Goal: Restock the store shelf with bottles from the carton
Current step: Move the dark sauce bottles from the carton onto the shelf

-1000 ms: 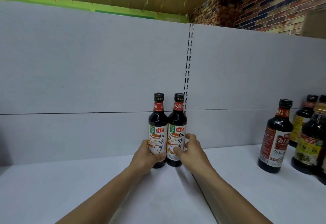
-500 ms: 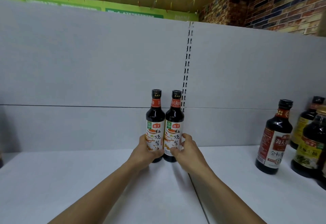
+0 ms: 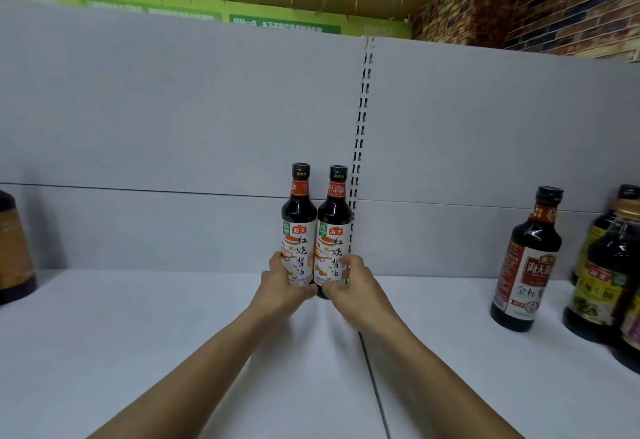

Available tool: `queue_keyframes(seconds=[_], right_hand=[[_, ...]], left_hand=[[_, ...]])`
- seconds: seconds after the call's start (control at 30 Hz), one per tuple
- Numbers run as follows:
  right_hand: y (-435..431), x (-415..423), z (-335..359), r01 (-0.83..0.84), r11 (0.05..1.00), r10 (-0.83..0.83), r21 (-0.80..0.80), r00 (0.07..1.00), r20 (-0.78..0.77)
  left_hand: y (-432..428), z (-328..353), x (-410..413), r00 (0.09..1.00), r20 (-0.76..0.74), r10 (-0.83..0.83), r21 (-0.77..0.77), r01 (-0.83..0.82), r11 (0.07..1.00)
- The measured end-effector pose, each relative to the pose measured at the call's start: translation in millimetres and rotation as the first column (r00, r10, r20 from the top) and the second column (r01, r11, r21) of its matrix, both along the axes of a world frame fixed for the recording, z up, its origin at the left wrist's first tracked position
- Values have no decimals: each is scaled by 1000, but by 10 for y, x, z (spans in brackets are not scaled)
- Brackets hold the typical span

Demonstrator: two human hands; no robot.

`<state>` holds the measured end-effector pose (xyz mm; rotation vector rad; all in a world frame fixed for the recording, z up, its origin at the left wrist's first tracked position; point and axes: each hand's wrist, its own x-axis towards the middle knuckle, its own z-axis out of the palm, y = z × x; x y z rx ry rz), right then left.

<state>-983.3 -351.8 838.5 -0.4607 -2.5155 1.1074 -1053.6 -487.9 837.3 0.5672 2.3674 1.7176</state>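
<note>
Left hand (image 3: 282,283) grips the left bottle (image 3: 298,227), right hand (image 3: 351,283) the right bottle (image 3: 334,231), fingers (image 3: 348,261) curled round each; both upright, side by side, far on the shelf (image 3: 138,334).

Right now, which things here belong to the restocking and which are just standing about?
In the job: left bottle in left hand; right bottle in right hand; shelf.
Standing about: red-label bottle; far-right bottles; dark bottle at left edge.
</note>
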Motion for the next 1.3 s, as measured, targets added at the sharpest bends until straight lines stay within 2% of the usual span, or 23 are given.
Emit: queue_keyframes(seconds=[0.17, 0.27, 0.57, 0.77, 1.0, 1.13, 1.3], right_hand=[[-200, 63, 39, -83, 995, 85, 59, 996, -21], [-428, 70, 106, -148, 985, 153, 92, 987, -45], [-1377, 106, 237, -432, 902, 430, 13, 894, -127], [-2203, 311, 154, -629, 776, 615, -43, 770, -169], [-3206, 699, -167, -795, 605, 788, -56, 607, -100], [-3715, 958, -433, -855, 511, 856, -83, 515, -34], [-4283, 1268, -812, -921, 377, 926, -100, 375, 38]], left_hand=[[-134, 92, 254, 1000, -11, 6, -4, -6, 1000], [-366, 117, 350, 994, -45, 103, -24, -104, 994], [-1474, 147, 771, 926, -167, 340, 27, -341, 940], [-2373, 65, 1323, 845, -187, 502, 66, -499, 864], [-3356, -267, 2117, 763, -150, 629, 18, -634, 773], [-3789, -523, 2572, 714, -75, 697, -3, -699, 715], [-4209, -898, 3082, 612, -4, 791, -16, -791, 611]])
